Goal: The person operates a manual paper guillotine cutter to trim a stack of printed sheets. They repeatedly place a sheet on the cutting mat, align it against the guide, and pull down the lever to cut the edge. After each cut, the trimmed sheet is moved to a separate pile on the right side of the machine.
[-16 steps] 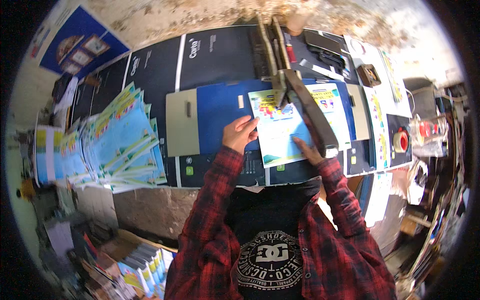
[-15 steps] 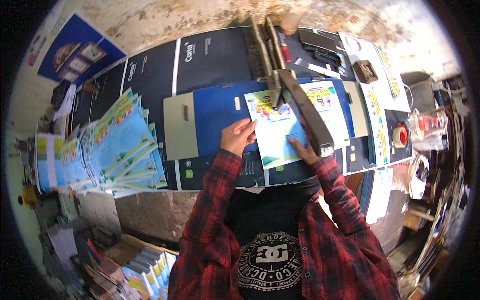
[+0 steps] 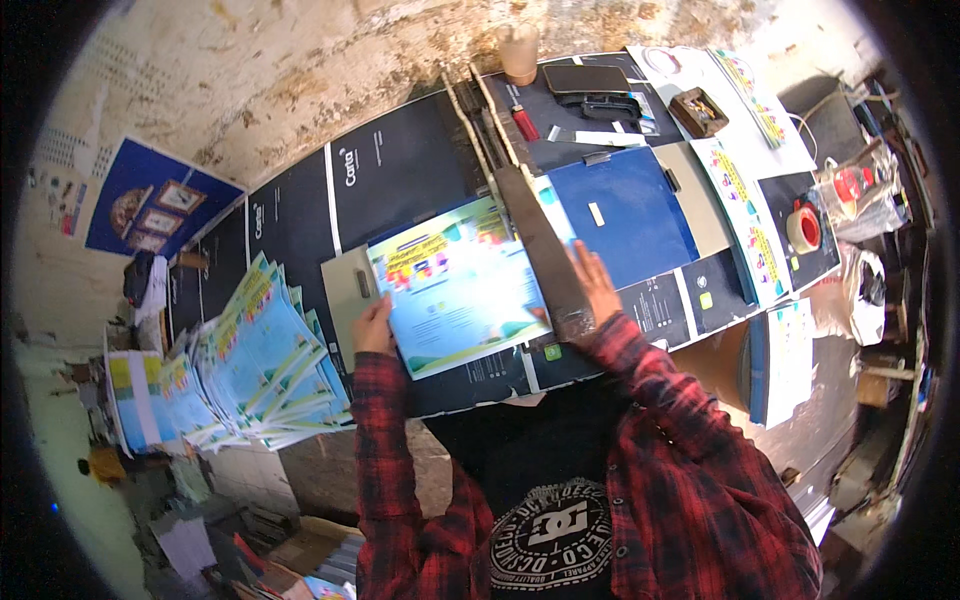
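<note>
A light blue printed sheet (image 3: 450, 310) with colourful print along its top lies under the long dark arm of a stapler (image 3: 545, 255). Most of it is left of the arm, and a narrow strip shows on the right. My left hand (image 3: 373, 326) pinches the sheet's left edge. Right of the stapler arm, my right hand (image 3: 594, 286) has its fingers stretched out and holds nothing; its thumb side is close to the arm. Below the sheet is a blue board (image 3: 625, 210) with grey end pieces.
A fanned pile of printed sheets (image 3: 265, 350) lies on the left. At the back are a red-handled screwdriver (image 3: 523, 120), a cup (image 3: 519, 58) and a small wooden box (image 3: 698, 112). Tape (image 3: 803, 228) and more printed sheets (image 3: 745, 215) lie on the right.
The sheet has slid left with my left hand, so less shows right of the stapler arm. My right hand has come off the sheet to the arm's right side. The view has shifted.
</note>
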{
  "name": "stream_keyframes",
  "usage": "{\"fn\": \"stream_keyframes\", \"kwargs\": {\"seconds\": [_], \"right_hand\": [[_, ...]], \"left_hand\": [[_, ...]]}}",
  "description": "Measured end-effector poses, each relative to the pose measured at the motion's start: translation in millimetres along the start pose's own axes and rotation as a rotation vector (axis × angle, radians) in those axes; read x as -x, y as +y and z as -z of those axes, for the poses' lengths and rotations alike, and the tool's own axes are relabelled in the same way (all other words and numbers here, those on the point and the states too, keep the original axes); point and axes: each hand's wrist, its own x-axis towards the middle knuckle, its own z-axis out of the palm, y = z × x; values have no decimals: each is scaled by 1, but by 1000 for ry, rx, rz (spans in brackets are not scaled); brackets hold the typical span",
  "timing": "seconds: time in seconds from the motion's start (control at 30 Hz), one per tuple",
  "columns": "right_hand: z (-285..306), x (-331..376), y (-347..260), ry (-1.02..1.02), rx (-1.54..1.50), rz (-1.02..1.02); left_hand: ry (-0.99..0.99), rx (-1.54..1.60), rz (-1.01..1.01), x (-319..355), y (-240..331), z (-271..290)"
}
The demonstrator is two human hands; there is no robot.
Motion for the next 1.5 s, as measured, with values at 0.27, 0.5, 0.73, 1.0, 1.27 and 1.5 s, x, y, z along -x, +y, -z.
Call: {"fn": "stream_keyframes", "kwargs": {"seconds": [0.27, 0.5, 0.73, 1.0, 1.27, 1.5], "right_hand": [[-19, -24, -15, 54, 4, -17], [11, -14, 22, 78, 54, -38], [13, -20, 23, 31, 56, -88], [10, -24, 8, 44, 101, -166], [9, -21, 23, -9, 55, -120], [219, -72, -50, 505, -372, 212]], "left_hand": [[74, 64, -152, -16, -7, 14], [136, -13, -176, -17, -21, -40], [116, -61, -219, -18, -19, -43], [261, -611, -520, 7, 7, -51], [-8, -1381, -966, 91, -30, -122], [52, -1303, -969, 84, -41, -127]]}}
